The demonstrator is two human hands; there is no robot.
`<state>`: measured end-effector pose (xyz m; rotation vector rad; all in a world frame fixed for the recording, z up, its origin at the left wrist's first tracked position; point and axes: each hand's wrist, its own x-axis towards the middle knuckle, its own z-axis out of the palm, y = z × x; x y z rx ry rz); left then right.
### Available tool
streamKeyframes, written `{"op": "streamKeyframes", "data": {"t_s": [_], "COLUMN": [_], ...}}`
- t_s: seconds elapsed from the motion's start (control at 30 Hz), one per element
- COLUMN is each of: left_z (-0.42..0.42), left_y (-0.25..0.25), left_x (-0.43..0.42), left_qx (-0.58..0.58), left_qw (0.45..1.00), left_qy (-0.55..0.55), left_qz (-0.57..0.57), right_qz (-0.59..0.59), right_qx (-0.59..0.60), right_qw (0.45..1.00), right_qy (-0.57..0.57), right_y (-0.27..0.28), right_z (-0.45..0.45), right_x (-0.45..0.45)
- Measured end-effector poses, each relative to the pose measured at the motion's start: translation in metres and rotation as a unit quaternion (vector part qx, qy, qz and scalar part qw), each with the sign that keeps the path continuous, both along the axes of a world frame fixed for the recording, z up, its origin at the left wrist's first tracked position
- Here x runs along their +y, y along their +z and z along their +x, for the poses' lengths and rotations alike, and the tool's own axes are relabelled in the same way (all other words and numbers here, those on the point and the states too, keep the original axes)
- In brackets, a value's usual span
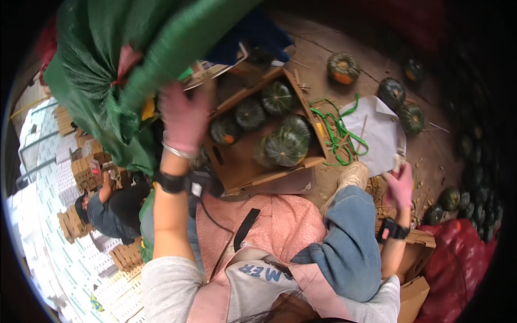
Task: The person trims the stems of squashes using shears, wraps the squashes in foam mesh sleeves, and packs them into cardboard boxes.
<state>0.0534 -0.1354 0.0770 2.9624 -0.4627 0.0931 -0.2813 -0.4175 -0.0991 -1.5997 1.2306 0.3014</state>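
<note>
My left hand [186, 119], in a pink glove, is raised beside the big green woven sack [91, 70] at the upper left, near the cardboard box. Motion smears its fingers, so I cannot see whether they grip anything. My right hand [400, 187], also gloved in pink, is low on the right by the edge of a white sheet [374, 126]. Its fingers are closed around something small and pale that I cannot make out. Several dark green squashes [287, 141] lie in the open cardboard box [237, 175] in front of me.
Green straps [339, 132] lie tangled on the floor beside the box. Loose squashes [343, 68] sit further off, with more piled at the far right. A red net sack [452, 269] bulges at the lower right. A co-worker [116, 207] is at the left near stacked cartons [86, 169].
</note>
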Motion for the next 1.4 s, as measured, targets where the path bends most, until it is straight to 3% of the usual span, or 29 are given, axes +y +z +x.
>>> {"op": "streamKeyframes", "data": {"t_s": [0.03, 0.1, 0.13, 0.2, 0.23, 0.27, 0.3, 0.43, 0.5, 0.53, 0.6, 0.67, 0.77, 0.83, 0.87, 0.93, 0.97, 1.0, 1.03, 1.07, 1.13, 1.2, 1.33, 1.37, 1.4], "left_z": [-0.022, -0.069, -0.088, -0.119, -0.124, -0.125, -0.128, -0.132, -0.119, -0.116, -0.125, -0.138, -0.158, -0.165, -0.167, -0.163, -0.157, -0.151, -0.148, -0.144, -0.142, -0.140, -0.134, -0.131, -0.128], "left_y": [-0.026, -0.063, -0.072, -0.083, -0.088, -0.094, -0.099, -0.109, -0.117, -0.118, -0.109, -0.098, -0.108, -0.119, -0.130, -0.114, -0.109, -0.103, -0.096, -0.092, -0.084, -0.086, -0.093, -0.096, -0.099], "left_x": [-0.004, -0.009, -0.019, -0.028, -0.034, -0.036, -0.036, -0.036, -0.026, -0.027, -0.046, -0.081, -0.126, -0.137, -0.136, -0.151, -0.157, -0.164, -0.171, -0.176, -0.188, -0.190, -0.183, -0.178, -0.174], "left_qx": [-0.010, 0.185, 0.223, 0.221, 0.207, 0.206, 0.196, 0.151, 0.175, 0.199, 0.227, 0.248, 0.300, 0.311, 0.400, 0.438, 0.413, 0.385, 0.385, 0.382, 0.362, 0.349, 0.337, 0.337, 0.338], "left_qw": [0.986, 0.956, 0.927, 0.913, 0.915, 0.919, 0.928, 0.940, 0.941, 0.932, 0.920, 0.900, 0.864, 0.826, 0.790, 0.770, 0.758, 0.743, 0.735, 0.721, 0.722, 0.734, 0.760, 0.767, 0.773], "left_qy": [-0.134, -0.224, -0.302, -0.335, -0.333, -0.325, -0.307, -0.300, -0.291, -0.287, -0.259, -0.298, -0.342, -0.408, -0.379, -0.400, -0.456, -0.510, -0.515, -0.531, -0.547, -0.548, -0.538, -0.533, -0.527], "left_qz": [-0.100, -0.050, -0.023, 0.073, 0.092, 0.086, 0.079, 0.053, -0.007, -0.095, -0.189, -0.199, -0.216, -0.232, -0.270, -0.236, -0.216, -0.198, -0.216, -0.230, -0.223, -0.197, -0.137, -0.121, -0.105], "right_qz": [-0.162, -0.191, -0.234, -0.111, -0.196, -0.206, -0.232, -0.148, -0.085, -0.047, 0.016, 0.269, 0.328, 0.305, 0.295, 0.281, 0.215, 0.115, 0.102, -0.107, -0.002, 0.036, -0.009, -0.080, -0.240], "right_qx": [0.042, 0.142, 0.174, 0.232, 0.211, 0.095, 0.179, 0.113, 0.062, 0.010, -0.245, -0.395, -0.333, -0.310, -0.295, -0.299, -0.253, -0.202, -0.177, -0.154, -0.063, -0.099, 0.004, 0.049, 0.044], "right_qw": [0.980, 0.965, 0.948, 0.960, 0.942, 0.969, 0.946, 0.981, 0.994, 0.998, 0.969, 0.869, 0.883, 0.890, 0.890, 0.875, 0.907, 0.912, 0.898, 0.907, 0.920, 0.957, 0.972, 0.972, 0.954], "right_qy": [0.104, 0.115, 0.131, 0.108, 0.171, 0.101, 0.137, 0.056, 0.032, 0.029, -0.032, -0.124, -0.052, -0.139, -0.184, -0.258, -0.258, -0.338, -0.390, -0.377, -0.386, -0.269, -0.233, -0.217, -0.173], "right_y": [-0.033, -0.034, -0.037, -0.026, -0.036, -0.055, -0.053, -0.059, -0.053, -0.045, -0.033, 0.008, 0.026, 0.027, 0.025, 0.002, -0.009, -0.008, -0.007, -0.074, -0.053, -0.078, -0.070, -0.074, -0.098], "right_z": [-0.005, 0.012, 0.014, 0.021, 0.010, -0.006, 0.001, -0.007, -0.002, -0.001, 0.009, 0.031, 0.048, 0.042, 0.034, 0.010, 0.000, -0.006, -0.013, -0.032, -0.043, -0.058, -0.077, -0.085, -0.102], "right_x": [-0.002, 0.005, 0.008, 0.001, 0.008, 0.010, 0.013, 0.007, 0.007, 0.007, 0.026, 0.033, 0.022, 0.008, 0.000, -0.016, -0.029, -0.040, -0.056, -0.067, -0.104, -0.130, -0.149, -0.159, -0.169]}}
